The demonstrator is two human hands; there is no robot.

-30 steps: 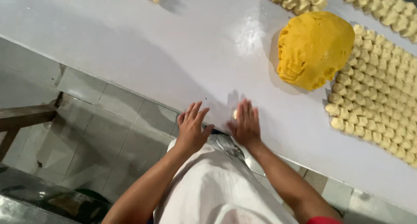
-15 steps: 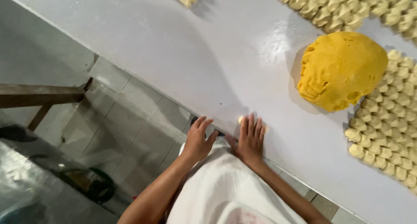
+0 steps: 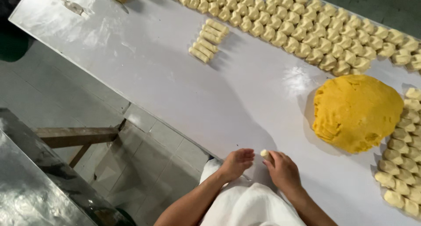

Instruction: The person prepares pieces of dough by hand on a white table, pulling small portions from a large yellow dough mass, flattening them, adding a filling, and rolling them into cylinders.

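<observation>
Right hand (image 3: 284, 170) pinched around a small pale dough roll (image 3: 265, 154), left hand (image 3: 237, 163) loosely curled, empty, beside smooth white table (image 3: 175, 85).

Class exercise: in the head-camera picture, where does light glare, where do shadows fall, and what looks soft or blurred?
Head view: mild sheen on the white table; the yellow dough mound casts a shadow to its left; the shiny metal surface at lower left is blurred; the right hand, pinching a small dough piece, and left hand look slightly soft.

The right hand (image 3: 284, 171) is hiding most of the dough roll (image 3: 265, 154), while the frame's right edge is cutting off the dough pieces (image 3: 401, 164).
</observation>
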